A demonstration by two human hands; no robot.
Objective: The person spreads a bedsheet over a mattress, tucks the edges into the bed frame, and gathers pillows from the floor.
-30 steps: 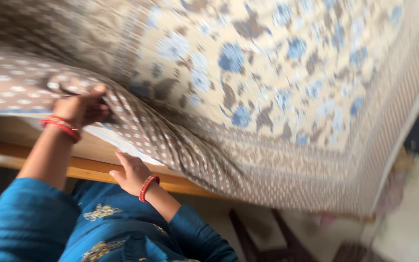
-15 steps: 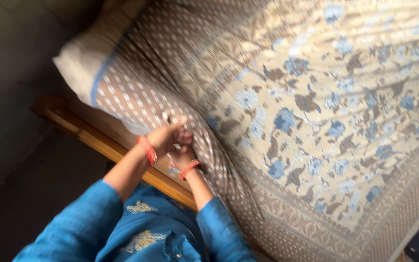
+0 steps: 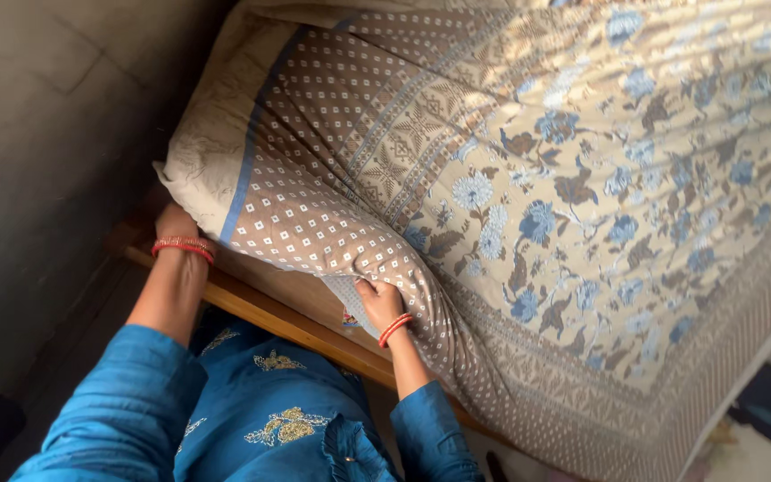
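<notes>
Beneath the mattress corner (image 3: 191, 165), the left hand (image 3: 174, 220) was tucked, its grip hidden. Just right, the floral bedsheet (image 3: 528, 178) was clenched by the right hand (image 3: 382, 302) against the wooden bed frame (image 3: 287, 323), apparently for tucking.

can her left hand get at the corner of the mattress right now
Probably yes. The left hand is already tucked under the lifted mattress corner, with only the wall close beside it. The right hand grips the patterned bedsheet farther along the wooden bed frame.
</notes>
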